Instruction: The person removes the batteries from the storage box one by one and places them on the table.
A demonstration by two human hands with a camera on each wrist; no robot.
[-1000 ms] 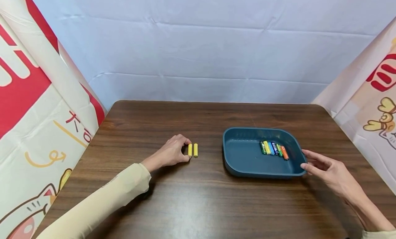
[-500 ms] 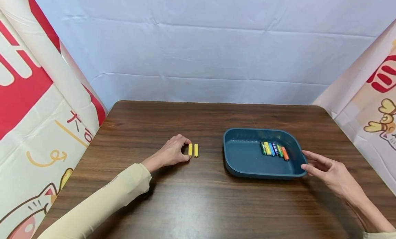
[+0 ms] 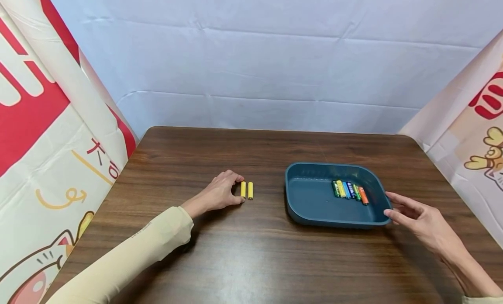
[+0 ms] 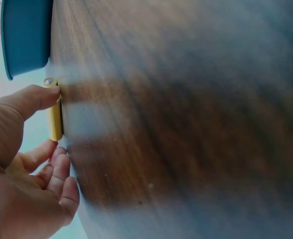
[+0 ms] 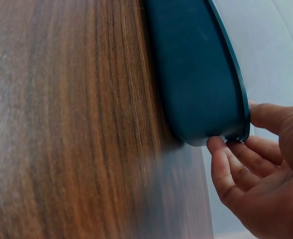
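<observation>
Two yellow batteries lie side by side on the brown table, left of a dark blue tray [image 3: 314, 216]. Thumb and index finger of my left hand [image 3: 220, 191] pinch the left yellow battery [image 3: 243, 190] by its two ends. The left wrist view shows the thumb at one end of a yellow battery [image 4: 55, 119] and a fingertip at the other. Close beside it is the right yellow battery [image 3: 250, 191]. At the tray's right end, my right hand [image 3: 422, 221] grips the rim, its thumb on the edge and its fingers against the outer wall [image 5: 201, 74].
Inside the tray, several batteries lie in a row toward the right, among them an orange battery [image 3: 363, 195] and a blue battery [image 3: 346, 190]. A white cloth [image 3: 255, 68] hangs behind the wooden table [image 3: 235, 260], with printed cloths on both sides.
</observation>
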